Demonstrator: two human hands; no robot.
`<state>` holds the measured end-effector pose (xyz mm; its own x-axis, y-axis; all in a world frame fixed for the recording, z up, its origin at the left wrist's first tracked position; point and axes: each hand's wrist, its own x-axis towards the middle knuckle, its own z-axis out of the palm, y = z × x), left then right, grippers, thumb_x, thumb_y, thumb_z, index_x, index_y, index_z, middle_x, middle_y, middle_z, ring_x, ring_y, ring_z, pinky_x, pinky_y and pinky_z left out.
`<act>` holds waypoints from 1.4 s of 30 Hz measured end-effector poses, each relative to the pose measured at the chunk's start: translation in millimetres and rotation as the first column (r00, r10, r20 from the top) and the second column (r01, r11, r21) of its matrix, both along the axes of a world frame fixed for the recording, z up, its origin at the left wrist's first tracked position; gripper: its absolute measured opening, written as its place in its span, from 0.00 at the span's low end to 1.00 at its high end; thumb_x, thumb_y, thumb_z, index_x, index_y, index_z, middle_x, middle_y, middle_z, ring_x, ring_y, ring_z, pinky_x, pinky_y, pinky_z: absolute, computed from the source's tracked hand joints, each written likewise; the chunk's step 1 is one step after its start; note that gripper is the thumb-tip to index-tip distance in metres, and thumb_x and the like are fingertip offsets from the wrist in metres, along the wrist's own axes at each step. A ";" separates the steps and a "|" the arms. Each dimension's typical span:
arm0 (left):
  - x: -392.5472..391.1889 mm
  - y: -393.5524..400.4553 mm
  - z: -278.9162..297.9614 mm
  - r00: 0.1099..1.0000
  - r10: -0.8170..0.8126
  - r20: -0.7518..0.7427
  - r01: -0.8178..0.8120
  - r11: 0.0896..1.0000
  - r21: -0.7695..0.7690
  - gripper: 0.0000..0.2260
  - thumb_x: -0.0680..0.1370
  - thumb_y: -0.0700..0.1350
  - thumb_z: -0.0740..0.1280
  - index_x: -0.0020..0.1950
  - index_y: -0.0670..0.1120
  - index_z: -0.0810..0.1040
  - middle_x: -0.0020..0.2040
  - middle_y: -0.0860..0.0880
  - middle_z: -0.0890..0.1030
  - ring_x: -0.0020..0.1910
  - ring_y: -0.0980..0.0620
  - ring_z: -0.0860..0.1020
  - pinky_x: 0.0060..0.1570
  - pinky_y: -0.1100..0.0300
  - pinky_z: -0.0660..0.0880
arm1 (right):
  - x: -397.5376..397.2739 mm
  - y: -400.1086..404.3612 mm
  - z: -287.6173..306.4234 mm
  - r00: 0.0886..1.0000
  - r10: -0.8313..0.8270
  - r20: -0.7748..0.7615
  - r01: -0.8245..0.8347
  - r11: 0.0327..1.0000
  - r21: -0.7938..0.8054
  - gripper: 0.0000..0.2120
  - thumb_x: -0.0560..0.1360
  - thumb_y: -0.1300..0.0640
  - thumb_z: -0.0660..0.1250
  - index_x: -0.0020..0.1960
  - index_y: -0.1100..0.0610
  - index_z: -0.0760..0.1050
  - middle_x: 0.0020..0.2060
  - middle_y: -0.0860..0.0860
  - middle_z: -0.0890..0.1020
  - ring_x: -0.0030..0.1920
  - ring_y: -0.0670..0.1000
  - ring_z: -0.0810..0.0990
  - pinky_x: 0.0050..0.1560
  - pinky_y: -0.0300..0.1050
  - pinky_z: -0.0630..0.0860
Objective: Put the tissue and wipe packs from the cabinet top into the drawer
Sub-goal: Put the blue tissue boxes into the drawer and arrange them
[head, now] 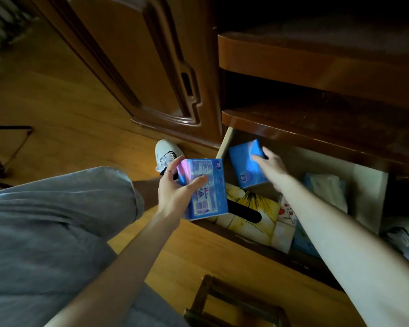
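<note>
My left hand (pixel 175 185) grips a blue and pink tissue pack (pixel 204 187), printed side up, just over the drawer's left front corner. Inside the open drawer (pixel 368 185), my right hand (pixel 270 166) holds a plain blue tissue pack (pixel 244 164) at the back left, tilted on end. Below it lie a yellow tissue box (pixel 253 215) with a dark slot, a white pack with red hearts (pixel 287 214), a light blue pack (pixel 305 241) and a white pack (pixel 326 187).
A dark wooden cabinet shelf (pixel 316 62) overhangs the drawer. A carved cabinet door (pixel 139 62) stands to the left. My grey-trousered knee (pixel 57 220) and white shoe (pixel 167 154) rest on the wooden floor. A small wooden stool (pixel 234 305) is at the bottom.
</note>
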<state>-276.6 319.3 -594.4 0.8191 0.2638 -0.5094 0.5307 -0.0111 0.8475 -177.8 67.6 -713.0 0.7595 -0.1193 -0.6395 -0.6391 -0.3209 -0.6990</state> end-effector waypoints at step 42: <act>-5.1 -12.1 -4.3 0.996 -0.077 0.038 0.074 0.993 0.093 0.36 0.71 0.45 0.79 0.76 0.53 0.68 0.54 0.56 0.82 0.50 0.58 0.85 0.48 0.51 0.84 | -14.4 -30.9 6.5 0.874 0.470 -0.125 -0.486 0.831 -0.271 0.21 0.76 0.42 0.73 0.60 0.55 0.78 0.51 0.53 0.83 0.45 0.51 0.81 0.44 0.47 0.76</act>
